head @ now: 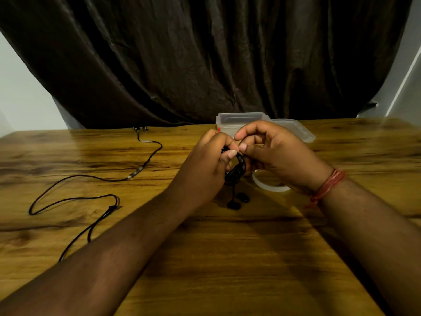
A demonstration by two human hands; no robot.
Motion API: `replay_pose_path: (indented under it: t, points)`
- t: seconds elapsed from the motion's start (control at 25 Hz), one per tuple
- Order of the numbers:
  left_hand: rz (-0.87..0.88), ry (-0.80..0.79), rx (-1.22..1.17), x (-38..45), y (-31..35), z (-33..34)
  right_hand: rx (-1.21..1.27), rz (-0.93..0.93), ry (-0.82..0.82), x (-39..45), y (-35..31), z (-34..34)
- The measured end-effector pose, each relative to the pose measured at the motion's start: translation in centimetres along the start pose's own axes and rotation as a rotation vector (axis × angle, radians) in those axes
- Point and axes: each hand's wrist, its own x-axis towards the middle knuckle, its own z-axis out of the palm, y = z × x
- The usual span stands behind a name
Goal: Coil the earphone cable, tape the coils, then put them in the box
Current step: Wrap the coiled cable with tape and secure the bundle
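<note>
While L hand (210, 160) grips coiled earphones (235, 171), R hand (271, 151) pinches them.

Hidden and cropped regions. The left hand (208, 160) covers most of the coiled earphone cable (235, 172); whether tape is on it cannot be told. The right hand (273, 153) hides the tape roll (271, 187)'s far rim and the box (241, 122)'s front — its contents unseen. The second earphone (95, 197)'s lead passes behind the left forearm. Both forearms are cropped.
</note>
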Motion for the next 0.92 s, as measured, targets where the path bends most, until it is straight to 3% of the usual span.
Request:
replay_pose_path:
  t: [0.24, 0.4, 0.56, 0.72, 0.92]
  points:
    - [-0.052, -0.128, -0.033, -0.1, -0.1, -0.3, -0.173, -0.017, 0.036, 0.1, 0.4, -0.2]
    - [-0.049, -0.144, -0.054, -0.1, 0.0, -0.6, -0.083, 0.051, 0.049, 0.1, 0.5, -0.1]
    - [-0.171, -0.108, -0.115, -0.1, 0.4, -0.6, -0.070, 0.058, 0.112, 0.0, 0.2, 0.0]
    - [-0.293, -0.068, -0.219, 0.1, 0.6, -0.3, -0.189, -0.025, 0.168, -0.1, -0.1, 0.5]
    - [-0.448, -0.049, -0.284, 0.3, 0.3, 0.0, -0.606, -0.283, 0.150, -0.8, -0.4, 1.1]
